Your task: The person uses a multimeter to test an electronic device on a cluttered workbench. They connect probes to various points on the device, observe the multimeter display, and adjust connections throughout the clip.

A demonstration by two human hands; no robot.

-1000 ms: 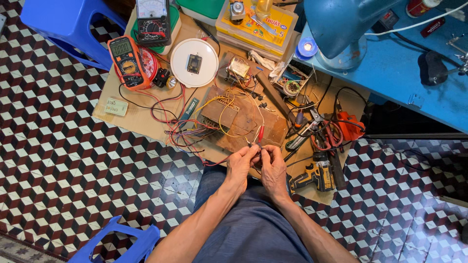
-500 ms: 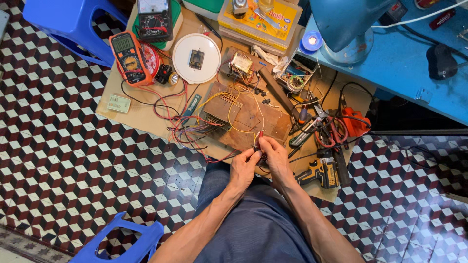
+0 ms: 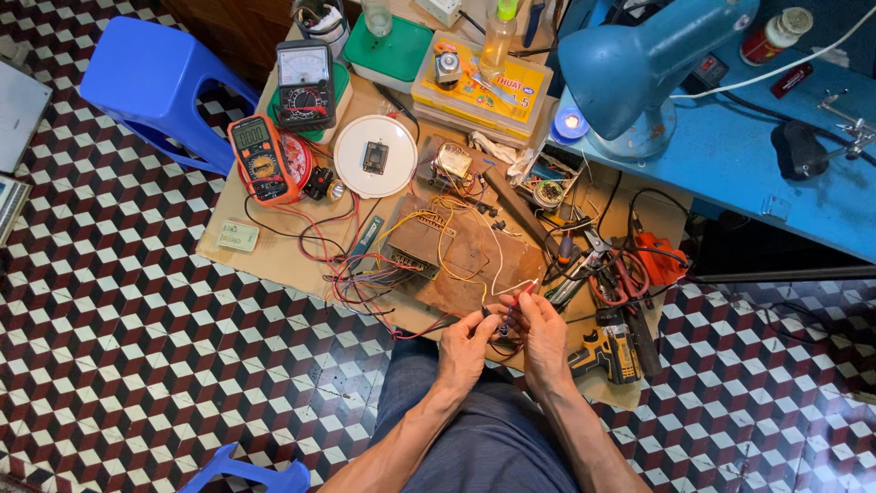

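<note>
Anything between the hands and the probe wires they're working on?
Nothing visible. Left hand and right hand already pinch the red probe wires at the near edge of the brown board.

Checkered tile floor [image 3: 137,347], blue stool [image 3: 151,87], blue table [image 3: 776,173]

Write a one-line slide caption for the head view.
Both hands, left and right, pinch thin wires at the near edge of a brown circuit board, with meters, tools and a blue lamp around.
</note>
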